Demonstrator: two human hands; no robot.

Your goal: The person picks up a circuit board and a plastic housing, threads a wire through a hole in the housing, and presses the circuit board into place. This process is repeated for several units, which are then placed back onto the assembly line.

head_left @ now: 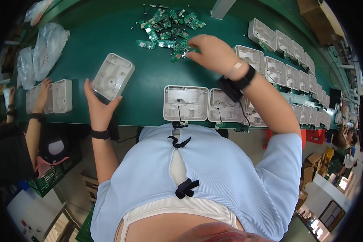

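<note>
A light grey plastic housing (pixel 113 76), open side up and tilted, is gripped at its lower end by my left hand (pixel 99 107). Thumb and fingers sit on opposite sides of it. At the near edge of a loose heap of green circuit boards (pixel 161 26), my right hand (pixel 209 50) reaches across the table. Its thumb and fingers close around a green circuit board (pixel 179 51); the fingertips are partly hidden. Nearest me, a row of similar housings (pixel 186 103) lies along the table edge, with black wires and small boards hanging at their front.
More housings (pixel 276 70) stand in rows along the right side of the green table (pixel 145 72). Clear plastic bags (pixel 48 48) lie at the far left. Below them, a co-worker's hand (pixel 44 92) touches another group of housings (pixel 62 97). A metal post (pixel 222 9) rises at the back.
</note>
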